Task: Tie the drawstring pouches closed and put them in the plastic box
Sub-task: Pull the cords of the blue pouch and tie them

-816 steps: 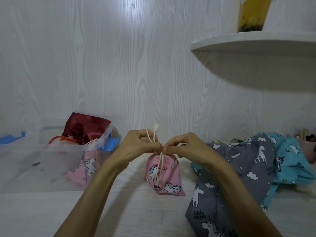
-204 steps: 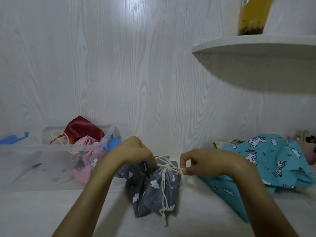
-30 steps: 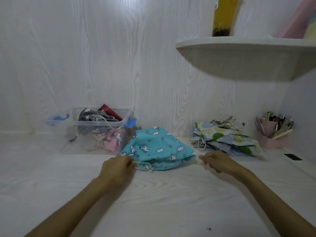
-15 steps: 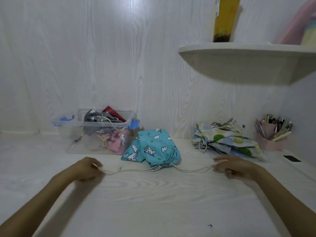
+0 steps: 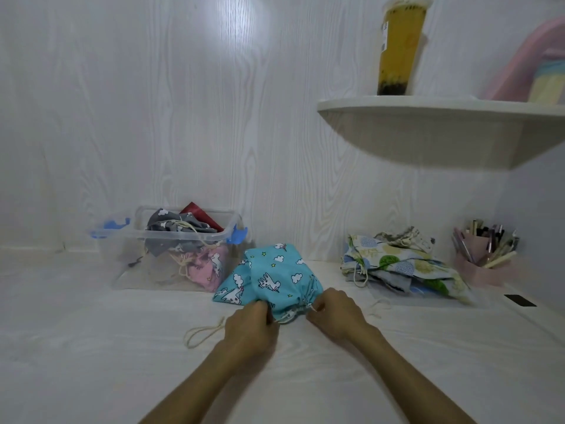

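Both my hands have come in from the outstretched cord ends to the gathered neck of the teal pouch (image 5: 272, 280) at lower centre. My left hand (image 5: 252, 327) and right hand (image 5: 333, 313) curl their fingers there, pinching the cream drawstring (image 5: 203, 332), whose slack loops lower left. At middle left, the plastic box (image 5: 183, 237) holds tied pouches.

No legible text anywhere.
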